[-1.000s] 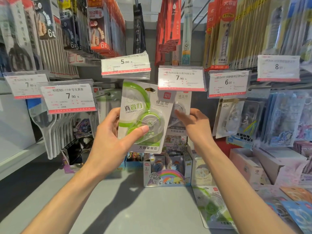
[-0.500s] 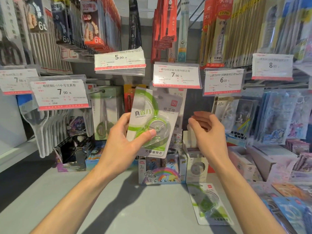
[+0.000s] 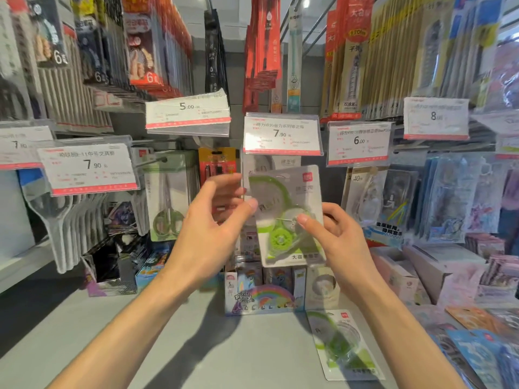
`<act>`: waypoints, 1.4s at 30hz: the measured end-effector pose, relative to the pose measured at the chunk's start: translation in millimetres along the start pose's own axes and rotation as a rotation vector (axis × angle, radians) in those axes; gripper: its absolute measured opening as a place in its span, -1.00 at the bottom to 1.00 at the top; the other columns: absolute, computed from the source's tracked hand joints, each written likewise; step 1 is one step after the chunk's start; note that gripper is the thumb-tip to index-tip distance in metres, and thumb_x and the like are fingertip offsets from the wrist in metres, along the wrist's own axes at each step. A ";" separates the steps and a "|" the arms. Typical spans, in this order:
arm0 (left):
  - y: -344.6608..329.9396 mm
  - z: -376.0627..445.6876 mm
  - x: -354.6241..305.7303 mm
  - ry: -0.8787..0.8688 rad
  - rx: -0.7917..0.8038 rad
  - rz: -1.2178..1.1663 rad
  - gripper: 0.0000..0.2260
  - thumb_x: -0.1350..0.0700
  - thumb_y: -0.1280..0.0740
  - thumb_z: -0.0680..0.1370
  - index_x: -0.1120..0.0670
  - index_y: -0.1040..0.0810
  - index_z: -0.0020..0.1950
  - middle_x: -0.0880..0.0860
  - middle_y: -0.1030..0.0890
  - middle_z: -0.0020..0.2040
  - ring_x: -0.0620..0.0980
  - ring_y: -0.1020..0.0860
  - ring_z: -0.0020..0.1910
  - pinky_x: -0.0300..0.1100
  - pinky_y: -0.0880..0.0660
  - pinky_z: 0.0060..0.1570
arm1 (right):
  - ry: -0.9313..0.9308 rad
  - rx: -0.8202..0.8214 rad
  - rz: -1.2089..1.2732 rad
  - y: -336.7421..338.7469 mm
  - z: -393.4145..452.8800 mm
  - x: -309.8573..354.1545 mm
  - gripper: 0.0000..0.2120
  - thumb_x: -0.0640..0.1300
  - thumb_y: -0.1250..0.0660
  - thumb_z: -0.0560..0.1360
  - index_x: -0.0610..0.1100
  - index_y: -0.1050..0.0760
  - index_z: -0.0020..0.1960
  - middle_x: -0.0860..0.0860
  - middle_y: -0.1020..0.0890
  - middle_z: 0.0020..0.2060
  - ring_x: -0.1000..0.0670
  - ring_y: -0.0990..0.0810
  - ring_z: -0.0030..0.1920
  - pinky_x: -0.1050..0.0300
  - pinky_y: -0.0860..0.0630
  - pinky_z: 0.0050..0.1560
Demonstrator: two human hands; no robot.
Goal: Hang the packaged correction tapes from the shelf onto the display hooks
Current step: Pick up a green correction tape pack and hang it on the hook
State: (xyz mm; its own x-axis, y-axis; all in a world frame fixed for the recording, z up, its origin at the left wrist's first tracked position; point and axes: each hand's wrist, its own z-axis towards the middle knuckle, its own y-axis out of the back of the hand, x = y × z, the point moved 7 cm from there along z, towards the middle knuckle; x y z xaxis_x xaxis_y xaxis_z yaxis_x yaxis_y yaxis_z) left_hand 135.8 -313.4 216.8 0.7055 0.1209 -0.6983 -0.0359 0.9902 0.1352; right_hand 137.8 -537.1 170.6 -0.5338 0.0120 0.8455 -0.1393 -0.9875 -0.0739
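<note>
A green-and-white packaged correction tape (image 3: pixel 292 192) is held upright in front of the display, just under the 7.90 price tag (image 3: pixel 282 134). My right hand (image 3: pixel 339 240) pinches its right side, thumb on the clear blister and fingers behind. At the package's left edge is my left hand (image 3: pixel 210 237), its thumb tip on the front and its fingers curled beside and behind the card. Behind the held package, another correction tape pack (image 3: pixel 288 162) hangs on the hook, mostly hidden. One more pack (image 3: pixel 345 343) lies flat on the grey shelf (image 3: pixel 196 346) at the lower right.
Scissors packs (image 3: pixel 168 203) hang to the left, with a red-and-yellow pack (image 3: pixel 217 161) beside them. A rainbow pony box (image 3: pixel 264 297) and white boxes (image 3: pixel 404 276) stand on the shelf below. Price tags jut out at 5.00 (image 3: pixel 186 112) and 6.00 (image 3: pixel 359 141). Loose packs (image 3: pixel 477 346) crowd the right.
The package moved right and up toward the 7.90 hook. My right hand, free before, now pinches its right side. My left hand has shifted from a full grip to its left edge.
</note>
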 end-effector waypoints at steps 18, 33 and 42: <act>6.0 14.9 -63.4 -0.148 0.061 -0.200 -0.74 0.12 -0.41 0.54 0.02 -0.55 0.23 0.10 -0.72 -0.06 -0.03 -0.69 -0.21 -0.24 -0.57 -0.19 | 0.127 -0.054 0.003 -11.1 25.2 28.2 -0.67 0.01 -0.46 0.47 0.02 -0.52 0.20 0.11 -0.79 -0.04 0.12 -0.75 -0.01 0.31 -0.60 -0.05; 7.6 13.6 -59.4 -0.154 0.077 -0.156 -0.76 0.11 -0.40 0.55 -0.01 -0.56 0.21 0.08 -0.71 -0.07 0.00 -0.70 -0.20 -0.21 -0.57 -0.20 | 0.062 -0.119 -0.073 -21.4 48.2 7.3 -0.66 0.08 -0.51 0.52 0.01 -0.54 0.23 0.16 -0.78 -0.02 0.15 -0.75 0.00 0.27 -0.61 -0.05; 11.5 25.9 10.5 -0.004 -0.005 0.022 -0.76 -0.06 -0.41 0.51 -0.16 -0.55 0.18 -0.17 -0.69 -0.04 -0.14 -0.66 -0.03 -0.14 -0.60 0.02 | 0.110 -0.195 -0.251 -13.9 51.6 -4.6 -0.46 0.27 -0.47 0.38 0.03 -0.47 0.23 0.08 -0.64 0.00 0.35 -0.59 -0.14 0.49 -0.49 -0.12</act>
State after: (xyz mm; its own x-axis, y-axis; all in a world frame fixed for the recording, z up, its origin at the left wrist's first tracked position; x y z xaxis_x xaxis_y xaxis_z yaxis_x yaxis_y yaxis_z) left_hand 161.1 -302.6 229.2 0.7074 0.1427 -0.6923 -0.0554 0.9876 0.1470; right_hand 185.2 -531.5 195.0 -0.5480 0.2783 0.7888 -0.4294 -0.9029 0.0203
